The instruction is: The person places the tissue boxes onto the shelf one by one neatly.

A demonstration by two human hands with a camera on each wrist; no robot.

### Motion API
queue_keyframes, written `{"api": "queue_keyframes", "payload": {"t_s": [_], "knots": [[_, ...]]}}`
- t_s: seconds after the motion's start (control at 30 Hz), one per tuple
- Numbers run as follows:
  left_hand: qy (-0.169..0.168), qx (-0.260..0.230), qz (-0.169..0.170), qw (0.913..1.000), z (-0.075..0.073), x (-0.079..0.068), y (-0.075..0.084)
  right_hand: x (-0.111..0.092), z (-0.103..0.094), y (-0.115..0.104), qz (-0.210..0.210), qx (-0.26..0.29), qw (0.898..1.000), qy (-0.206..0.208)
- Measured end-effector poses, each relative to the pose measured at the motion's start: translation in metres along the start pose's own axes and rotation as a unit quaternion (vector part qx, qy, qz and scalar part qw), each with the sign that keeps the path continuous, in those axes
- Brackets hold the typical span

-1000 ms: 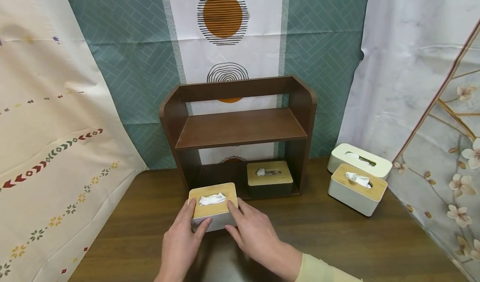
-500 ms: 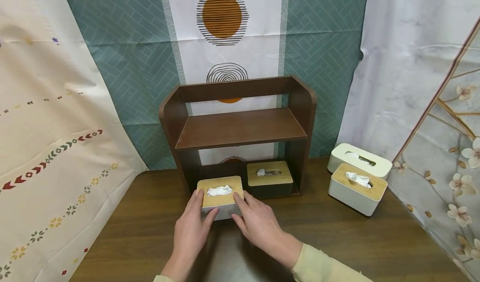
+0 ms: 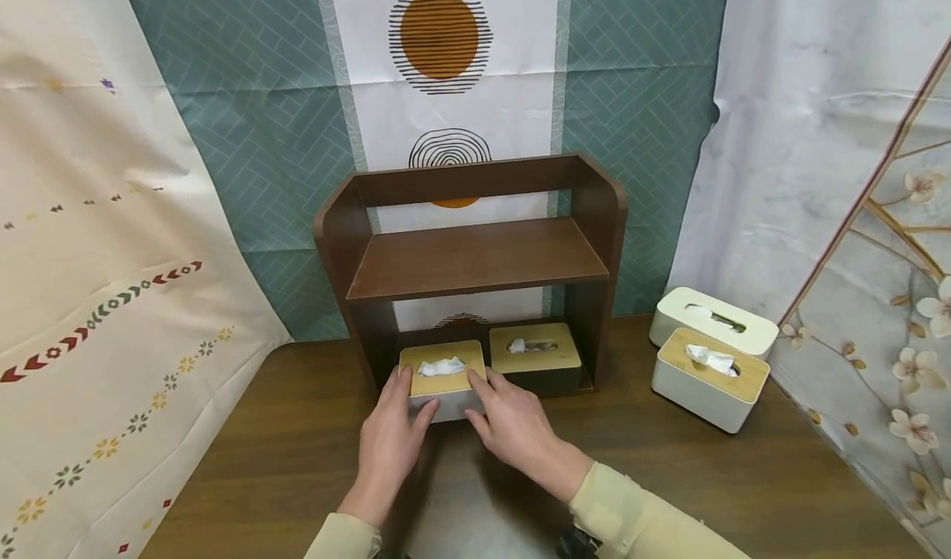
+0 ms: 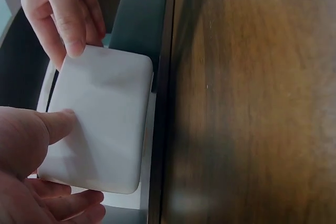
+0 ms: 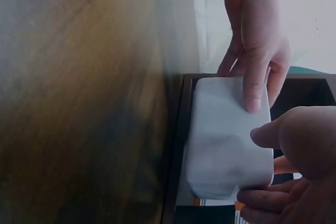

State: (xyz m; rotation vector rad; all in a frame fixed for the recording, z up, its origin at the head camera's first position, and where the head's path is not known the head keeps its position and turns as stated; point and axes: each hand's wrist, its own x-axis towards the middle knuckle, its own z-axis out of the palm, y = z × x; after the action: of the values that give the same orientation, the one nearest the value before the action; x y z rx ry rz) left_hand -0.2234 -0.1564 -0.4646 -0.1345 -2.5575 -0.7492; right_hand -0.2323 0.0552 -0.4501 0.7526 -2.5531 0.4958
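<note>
A white tissue box (image 3: 449,408) with a bamboo lid and a tuft of tissue on top is at the front of the lower level of a brown shelf unit (image 3: 479,260). My left hand (image 3: 390,437) grips its left side, thumb on the front face. On the other end, my right hand (image 3: 522,428) holds it the same way, fingers along the side and over the lid edge. Both wrist views show thumbs pressed on the box's pale front. To its right, inside the same level, sits a dark tissue box (image 3: 537,381) with a bamboo lid.
At the right of the wooden table (image 3: 245,452) stand a cream tissue box (image 3: 676,303) and, before it, a white one with a bamboo lid (image 3: 694,390). The shelf's side panels (image 3: 598,253) rise at both ends. Patterned cloths (image 3: 260,130) hang behind and at the sides.
Both hands have carried the white tissue box forward and to the right, from the table in front of the shelf unit into its lower level, beside the dark box.
</note>
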Motion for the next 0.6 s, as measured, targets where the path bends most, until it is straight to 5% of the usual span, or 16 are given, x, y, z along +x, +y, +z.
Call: {"api": "queue_keyframes", "payload": {"t_s": [0.6], "knots": [[-0.014,-0.033,-0.002,0.9993,0.015,0.023,-0.019,0.02,0.008,0.002,0.012,-0.019,0.999,-0.028]]}}
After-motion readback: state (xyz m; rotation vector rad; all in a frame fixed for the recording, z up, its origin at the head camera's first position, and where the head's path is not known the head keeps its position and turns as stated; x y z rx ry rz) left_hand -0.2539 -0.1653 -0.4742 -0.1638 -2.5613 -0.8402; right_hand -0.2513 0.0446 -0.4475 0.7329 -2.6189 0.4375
